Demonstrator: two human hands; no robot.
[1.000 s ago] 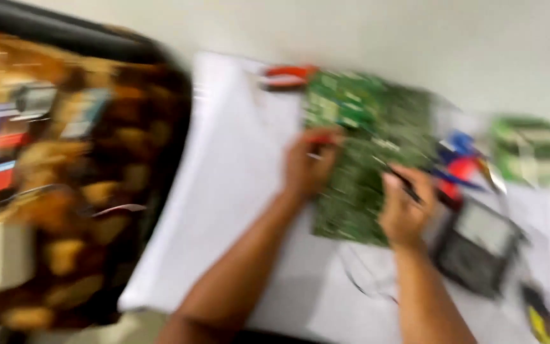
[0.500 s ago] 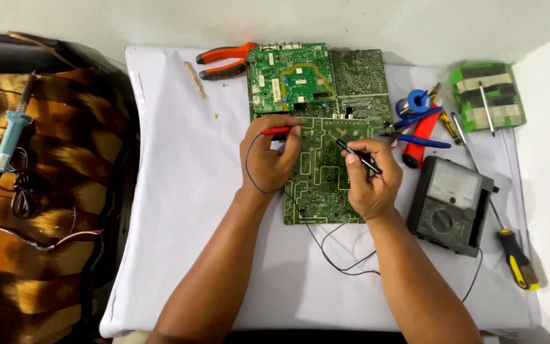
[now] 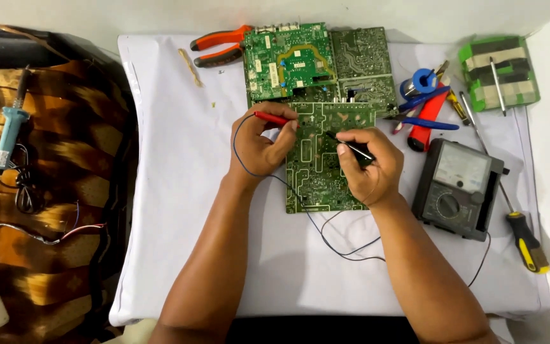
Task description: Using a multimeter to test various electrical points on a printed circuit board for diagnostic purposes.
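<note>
1. The left hand [image 3: 259, 146] pinches a red probe [image 3: 273, 118] in its fingers, tip down on the upper left part of the green circuit board [image 3: 326, 159].
2. The right hand [image 3: 369, 167] grips a black probe [image 3: 351, 148], fingers curled tight around it, its point touching the board near the middle.
3. That board lies flat on the white cloth [image 3: 179, 191] covering the tabletop, right between both hands, just below a second, larger circuit board [image 3: 319, 60].
4. Thin dark leads [image 3: 345, 245] run from the probes across the cloth toward the analogue multimeter [image 3: 458, 188], which sits just right of the right hand.
5. Orange-handled pliers [image 3: 221, 46] rest at the top left of the larger board.
6. Blue and red hand tools [image 3: 424, 111] cluster above the meter; a green-striped block [image 3: 499, 71] is further right.
7. A yellow-and-black screwdriver [image 3: 526, 242] lies near the cloth's right edge.
8. Off to the far left, a blue soldering iron [image 3: 9, 130] rests on a brown patterned fabric [image 3: 52, 191].
</note>
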